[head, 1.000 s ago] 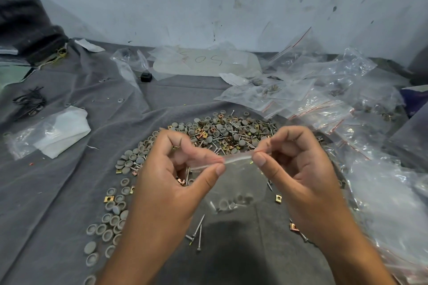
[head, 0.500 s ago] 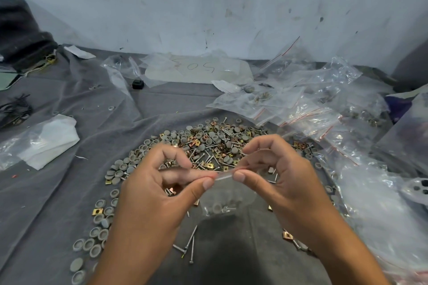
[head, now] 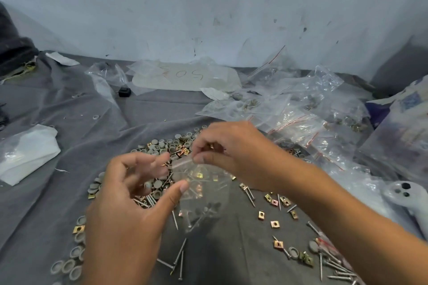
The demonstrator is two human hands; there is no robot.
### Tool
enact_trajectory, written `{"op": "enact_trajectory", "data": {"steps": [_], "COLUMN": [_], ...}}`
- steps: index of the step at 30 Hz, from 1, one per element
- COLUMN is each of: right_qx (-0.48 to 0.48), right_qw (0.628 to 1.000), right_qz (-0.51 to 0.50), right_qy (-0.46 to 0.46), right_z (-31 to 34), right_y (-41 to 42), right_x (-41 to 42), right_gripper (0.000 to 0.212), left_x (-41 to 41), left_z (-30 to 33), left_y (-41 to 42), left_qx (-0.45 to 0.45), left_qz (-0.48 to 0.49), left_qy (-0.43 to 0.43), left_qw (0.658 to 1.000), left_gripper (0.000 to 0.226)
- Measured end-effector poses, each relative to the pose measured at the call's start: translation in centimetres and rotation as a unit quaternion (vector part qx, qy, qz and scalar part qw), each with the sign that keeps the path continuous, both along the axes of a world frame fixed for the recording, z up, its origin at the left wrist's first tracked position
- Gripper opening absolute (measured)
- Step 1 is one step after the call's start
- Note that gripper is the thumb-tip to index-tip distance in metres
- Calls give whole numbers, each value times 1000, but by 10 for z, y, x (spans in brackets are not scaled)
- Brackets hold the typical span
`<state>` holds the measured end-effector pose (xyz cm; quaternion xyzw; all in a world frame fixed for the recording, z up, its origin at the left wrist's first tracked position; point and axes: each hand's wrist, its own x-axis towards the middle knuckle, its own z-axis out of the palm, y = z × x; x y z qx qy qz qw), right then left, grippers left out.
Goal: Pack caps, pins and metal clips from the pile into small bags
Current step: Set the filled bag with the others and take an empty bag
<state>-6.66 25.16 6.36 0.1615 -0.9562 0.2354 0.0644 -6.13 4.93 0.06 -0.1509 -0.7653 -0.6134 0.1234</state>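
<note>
- My right hand (head: pixel 234 152) pinches the top edge of a small clear plastic bag (head: pixel 201 192), which hangs above the grey cloth (head: pixel 69 192).
- My left hand (head: pixel 129 196) is spread loose beside it, thumb near the bag.
- Grey round caps (head: pixel 162 146), steel pins (head: pixel 178 259) and brass clips (head: pixel 275 224) lie scattered below.

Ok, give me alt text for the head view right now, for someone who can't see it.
The right hand pinches the top edge of a small clear bag holding parts, while the left hand hovers open beside it. Below lies a pile of grey caps, pins and metal clips on grey cloth; filled bags are heaped at right.
</note>
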Motion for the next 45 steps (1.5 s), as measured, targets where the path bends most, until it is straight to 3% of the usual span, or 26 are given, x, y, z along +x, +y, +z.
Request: {"op": "enact_trajectory", "data": {"steps": [5, 9, 12, 15, 18, 20, 23, 26, 31, 35, 38, 39, 42, 45], "right_qx": [-84, -190, -354, -451, -393, -381, -314, -230, -57, 51, 192, 218, 170, 103], "right_qw": [995, 971, 891, 801, 776, 771, 819, 871, 914, 905, 863, 851, 867, 864], "right_qz": [-53, -141, -255, -373, -493, -496, -471, -427, -387, -406, -432, -436, -439, -486], "right_qy": [-23, 41, 124, 124, -16, -123, -94, -71, -105, -120, -180, -196, -162, -84], "right_z": [24, 41, 48, 35, -4, -28, -40, -40, -48, -55, -75, -83, -101, -115], "right_y": [22, 46, 77, 115, 151, 165, 171, 164, 156, 155, 160, 159, 158, 166], "right_x": [-49, -93, -121, -138, -125, -107, -77, -43, 33, 100, 149, 161, 180, 187], "right_gripper": [11, 6, 10, 12, 3, 13, 9, 18, 12, 10, 53, 58, 27, 33], "left_x": [-2, -2, -3, -5, -5, -4, -4, -3, 0, 0, 1, 1, 2, 4], "left_z": [-4, -5, -7, -8, -8, -8, -8, -8, -8, -10, -12, -12, -13, -13], "left_y": [1, 6, 7, 6, 6, 6, 7, 9, 9, 8, 9, 10, 11, 13], "left_qx": [-12, -9, -5, -2, -5, -15, -19, -15, -37, -38, -41, -43, -49, -52], "left_qz": [11, 7, 3, 2, 2, 1, -9, -17, -36, -39, -41, -41, -39, -44], "left_qy": [12, 12, 16, 16, 14, 14, 8, 1, -5, -12, -13, -13, -9, -10], "left_qw": [1000, 1000, 1000, 1000, 1000, 1000, 1000, 1000, 999, 998, 998, 998, 998, 998], "left_gripper": [54, 52, 51, 51, 49, 47, 46, 47, 48, 49, 49, 47, 38, 36]}}
